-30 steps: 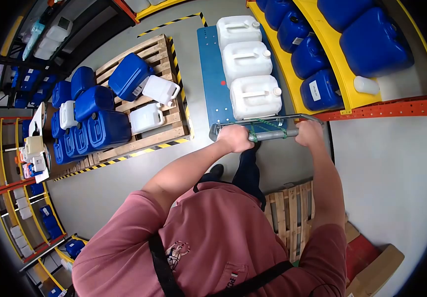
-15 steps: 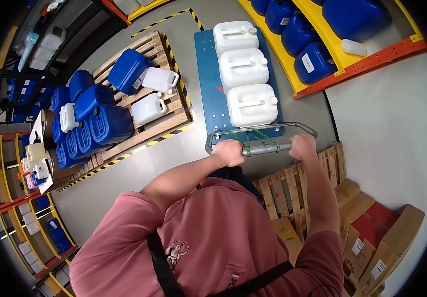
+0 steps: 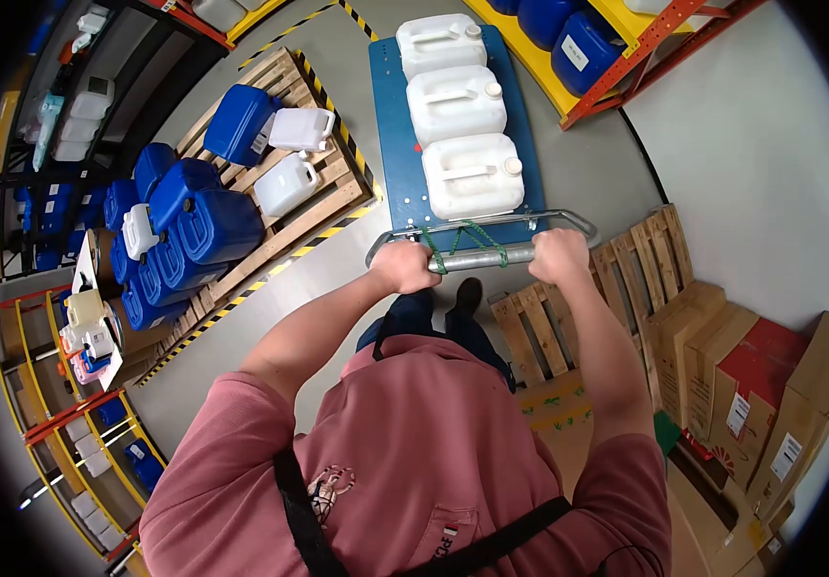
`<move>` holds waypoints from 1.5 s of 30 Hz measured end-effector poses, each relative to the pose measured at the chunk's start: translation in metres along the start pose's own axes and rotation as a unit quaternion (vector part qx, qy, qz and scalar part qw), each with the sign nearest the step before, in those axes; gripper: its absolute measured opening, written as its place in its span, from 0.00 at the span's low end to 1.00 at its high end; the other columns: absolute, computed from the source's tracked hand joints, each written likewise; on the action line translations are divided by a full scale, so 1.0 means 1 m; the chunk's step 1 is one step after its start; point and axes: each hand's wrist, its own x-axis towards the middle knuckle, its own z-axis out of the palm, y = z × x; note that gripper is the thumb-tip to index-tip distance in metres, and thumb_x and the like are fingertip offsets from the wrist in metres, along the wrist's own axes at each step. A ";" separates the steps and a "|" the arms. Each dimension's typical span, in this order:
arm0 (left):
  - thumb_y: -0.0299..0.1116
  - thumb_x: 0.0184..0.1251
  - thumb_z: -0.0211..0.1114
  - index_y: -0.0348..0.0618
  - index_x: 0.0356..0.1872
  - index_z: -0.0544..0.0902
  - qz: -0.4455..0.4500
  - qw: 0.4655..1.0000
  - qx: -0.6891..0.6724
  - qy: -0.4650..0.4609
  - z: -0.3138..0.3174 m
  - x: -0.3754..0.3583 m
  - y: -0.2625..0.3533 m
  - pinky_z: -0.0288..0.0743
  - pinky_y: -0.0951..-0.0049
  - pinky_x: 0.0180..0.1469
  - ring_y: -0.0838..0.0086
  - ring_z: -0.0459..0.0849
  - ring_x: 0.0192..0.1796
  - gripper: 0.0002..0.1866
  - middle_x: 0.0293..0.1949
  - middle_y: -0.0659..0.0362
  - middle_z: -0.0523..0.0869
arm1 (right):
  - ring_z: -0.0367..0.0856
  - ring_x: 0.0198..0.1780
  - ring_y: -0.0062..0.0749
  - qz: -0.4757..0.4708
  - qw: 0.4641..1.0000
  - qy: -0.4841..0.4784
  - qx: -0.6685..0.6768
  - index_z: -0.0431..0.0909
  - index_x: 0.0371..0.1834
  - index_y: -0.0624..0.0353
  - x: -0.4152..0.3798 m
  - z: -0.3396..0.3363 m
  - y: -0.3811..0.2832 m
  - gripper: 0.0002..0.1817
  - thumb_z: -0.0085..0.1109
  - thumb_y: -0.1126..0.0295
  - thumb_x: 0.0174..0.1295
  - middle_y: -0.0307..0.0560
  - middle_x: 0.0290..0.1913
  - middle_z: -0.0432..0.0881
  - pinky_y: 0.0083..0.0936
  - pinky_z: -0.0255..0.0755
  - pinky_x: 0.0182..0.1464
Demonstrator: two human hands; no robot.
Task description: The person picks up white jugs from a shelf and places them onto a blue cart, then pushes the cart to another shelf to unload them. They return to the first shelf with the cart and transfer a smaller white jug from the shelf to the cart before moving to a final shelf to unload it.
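My left hand [image 3: 407, 267] is wrapped around the left part of a grey metal push handle [image 3: 482, 260]. Farther right on the same bar, my right hand [image 3: 560, 256] is closed too. A green cord [image 3: 472, 236] is wound around the handle. Beyond it lies the blue deck [image 3: 395, 135] of a platform trolley. In a row on that deck are three white jerrycans: a near one [image 3: 472, 178], a middle one [image 3: 455, 106] and a far one [image 3: 441, 46]. Each shows a moulded grip and a pale cap.
To the left, a wooden pallet [image 3: 337, 178] holds blue jerrycans [image 3: 217, 226] and a few white ones, bordered by yellow-black tape [image 3: 270, 267]. Orange-yellow shelving [image 3: 578, 115] stands upper right. A slatted pallet [image 3: 616, 279] and cardboard boxes [image 3: 693, 356] are close on my right.
Trolley and body have shifted backward relative to the right-hand shelving, which now shows less. More of the boxes and a shoe have come into view. Both hands keep hold of the handle.
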 end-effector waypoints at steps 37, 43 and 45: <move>0.55 0.56 0.64 0.44 0.36 0.90 0.093 0.989 0.088 -0.074 0.092 -0.190 -0.221 0.82 0.54 0.51 0.51 0.89 0.46 0.23 0.39 0.47 0.91 | 0.92 0.48 0.44 0.139 0.986 -0.049 0.079 0.93 0.36 0.54 -0.144 0.111 -0.324 0.12 0.62 0.68 0.52 0.52 0.43 0.92 0.36 0.84 0.50; 0.55 0.55 0.64 0.43 0.35 0.90 0.100 0.984 0.124 -0.076 0.097 -0.209 -0.228 0.82 0.53 0.49 0.51 0.89 0.45 0.24 0.38 0.47 0.91 | 0.92 0.47 0.43 0.142 0.984 -0.037 0.100 0.93 0.37 0.55 -0.160 0.126 -0.344 0.12 0.64 0.69 0.50 0.52 0.43 0.92 0.35 0.85 0.48; 0.55 0.55 0.64 0.43 0.35 0.90 0.102 0.984 0.129 -0.074 0.099 -0.212 -0.232 0.82 0.53 0.49 0.51 0.89 0.45 0.24 0.39 0.47 0.91 | 0.92 0.47 0.43 0.144 0.983 -0.035 0.106 0.93 0.37 0.55 -0.167 0.129 -0.354 0.12 0.64 0.69 0.51 0.52 0.43 0.92 0.34 0.85 0.47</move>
